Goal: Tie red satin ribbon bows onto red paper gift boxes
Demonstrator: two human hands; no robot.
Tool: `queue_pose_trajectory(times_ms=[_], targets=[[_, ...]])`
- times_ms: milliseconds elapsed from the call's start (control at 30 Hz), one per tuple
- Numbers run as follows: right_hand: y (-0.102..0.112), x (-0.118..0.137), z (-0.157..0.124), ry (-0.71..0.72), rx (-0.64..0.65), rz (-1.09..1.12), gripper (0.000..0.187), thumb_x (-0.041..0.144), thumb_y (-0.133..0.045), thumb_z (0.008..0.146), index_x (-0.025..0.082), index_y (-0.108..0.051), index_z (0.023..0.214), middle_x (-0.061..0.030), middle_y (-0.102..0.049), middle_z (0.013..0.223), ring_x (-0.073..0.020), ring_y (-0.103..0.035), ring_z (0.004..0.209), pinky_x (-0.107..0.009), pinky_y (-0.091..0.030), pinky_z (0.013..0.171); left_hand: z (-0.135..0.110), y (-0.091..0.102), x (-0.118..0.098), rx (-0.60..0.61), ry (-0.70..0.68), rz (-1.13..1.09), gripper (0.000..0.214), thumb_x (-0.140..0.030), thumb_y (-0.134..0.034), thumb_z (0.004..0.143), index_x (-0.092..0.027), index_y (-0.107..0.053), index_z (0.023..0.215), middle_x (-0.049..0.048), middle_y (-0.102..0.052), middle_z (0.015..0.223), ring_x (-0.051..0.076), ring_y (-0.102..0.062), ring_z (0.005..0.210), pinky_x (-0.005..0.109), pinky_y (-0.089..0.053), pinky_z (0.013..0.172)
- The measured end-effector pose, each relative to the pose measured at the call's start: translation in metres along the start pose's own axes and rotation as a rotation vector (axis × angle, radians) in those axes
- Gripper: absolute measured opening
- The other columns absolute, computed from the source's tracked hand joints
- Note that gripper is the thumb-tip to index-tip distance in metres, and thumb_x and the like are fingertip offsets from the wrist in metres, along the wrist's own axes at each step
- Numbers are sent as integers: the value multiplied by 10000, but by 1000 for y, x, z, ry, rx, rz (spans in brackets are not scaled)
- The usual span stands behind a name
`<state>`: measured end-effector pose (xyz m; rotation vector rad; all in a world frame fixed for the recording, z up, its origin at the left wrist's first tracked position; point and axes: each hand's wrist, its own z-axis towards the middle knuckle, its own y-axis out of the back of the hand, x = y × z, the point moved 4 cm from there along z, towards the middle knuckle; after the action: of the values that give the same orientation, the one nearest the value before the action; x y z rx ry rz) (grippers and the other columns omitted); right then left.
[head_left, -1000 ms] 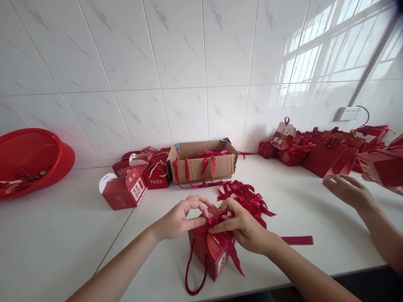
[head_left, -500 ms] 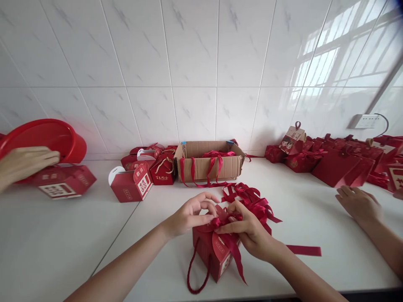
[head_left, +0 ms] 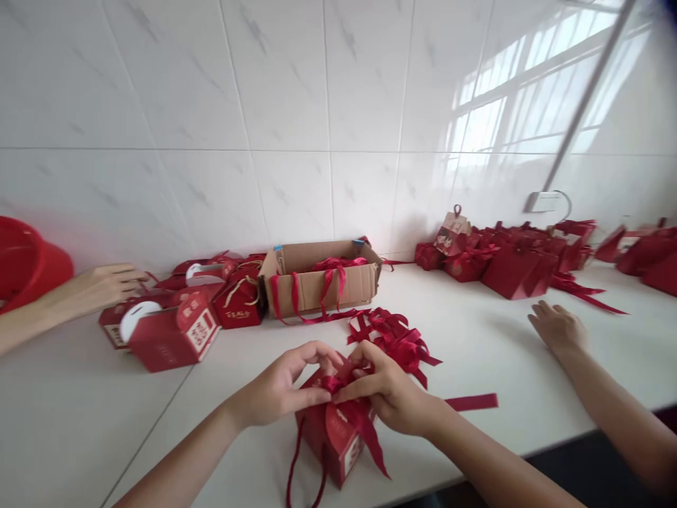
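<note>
A small red gift box [head_left: 331,437] with a cord handle stands near the front edge of the white counter [head_left: 79,423]. A red ribbon [head_left: 354,413] is wound over its top and hangs down its front. My left hand [head_left: 280,384] pinches the ribbon on the left of the box top. My right hand [head_left: 383,391] pinches it on the right, fingers pressed together. The two hands nearly touch over the box.
A pile of loose red ribbons [head_left: 394,335] lies just behind the box. A cardboard box [head_left: 317,279] with ribbons sits by the wall, red gift boxes [head_left: 174,331] to its left. Another person's hand [head_left: 100,286] reaches in at left, another hand [head_left: 555,324] rests at right. More red boxes [head_left: 513,264] line the far right.
My view has swung right and dipped. The hand at left has set a red box among the others and moved in further. My own hands stay pinched on the ribbon.
</note>
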<state>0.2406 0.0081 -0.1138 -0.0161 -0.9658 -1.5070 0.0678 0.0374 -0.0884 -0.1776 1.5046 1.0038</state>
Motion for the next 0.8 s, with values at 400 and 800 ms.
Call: queue_pose_trajectory(times_ms=[400, 800], targets=[[2, -2, 4, 62, -3, -121, 410, -45, -450, 774, 181, -773, 889, -53, -445, 886, -145, -487, 852, -273, -490, 778, 4, 12, 21, -19, 129, 82, 134, -351, -593, 866, -232, -586, 928, 19, -604, 957, 194, -557, 979, 292, -428, 882], [-2, -7, 7, 38, 61, -221, 381, -31, -503, 746, 211, -771, 868, -46, -454, 897, -147, -484, 867, -277, -474, 793, 6, 6, 12, 129, 151, 94, 187, -369, -533, 894, -210, -549, 796, -4, -530, 829, 150, -514, 804, 241, -421, 741]])
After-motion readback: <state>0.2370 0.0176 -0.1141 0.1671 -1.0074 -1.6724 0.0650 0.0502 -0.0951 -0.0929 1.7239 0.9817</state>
